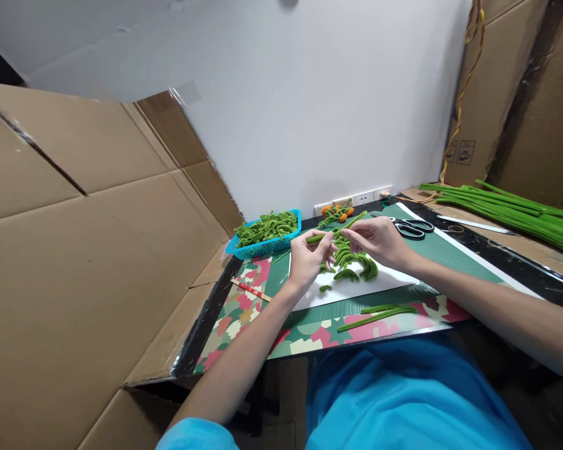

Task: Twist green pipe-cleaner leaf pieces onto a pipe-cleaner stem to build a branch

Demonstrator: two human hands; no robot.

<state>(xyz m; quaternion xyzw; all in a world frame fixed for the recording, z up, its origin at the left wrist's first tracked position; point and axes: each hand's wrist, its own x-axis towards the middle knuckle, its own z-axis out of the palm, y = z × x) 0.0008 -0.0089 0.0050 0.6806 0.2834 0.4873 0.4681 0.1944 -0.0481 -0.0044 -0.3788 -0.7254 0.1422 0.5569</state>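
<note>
A green pipe cleaner (315, 239) runs between my two hands, above the white sheet. My left hand (306, 257) has its fingers closed around it, and a short end sticks out past the knuckles. Close beside it, my right hand (380, 240) pinches with thumb and fingertips at the same stem; the exact contact is partly hidden. Under my hands lie several short curled green pieces (346, 275) on the white sheet (380, 284). Nearer to me, a few straight green pipe cleaners (375, 317) lie on the patterned mat (304, 337).
A blue basket (265, 247) full of curled green pieces stands at the back left. Orange-and-green flowers (341, 214) lie by the wall. Black-handled scissors (415, 229) and a bundle of long green stems (507, 209) are on the right. A red-marked stick (251, 290) lies left; cardboard (98, 250) walls the side.
</note>
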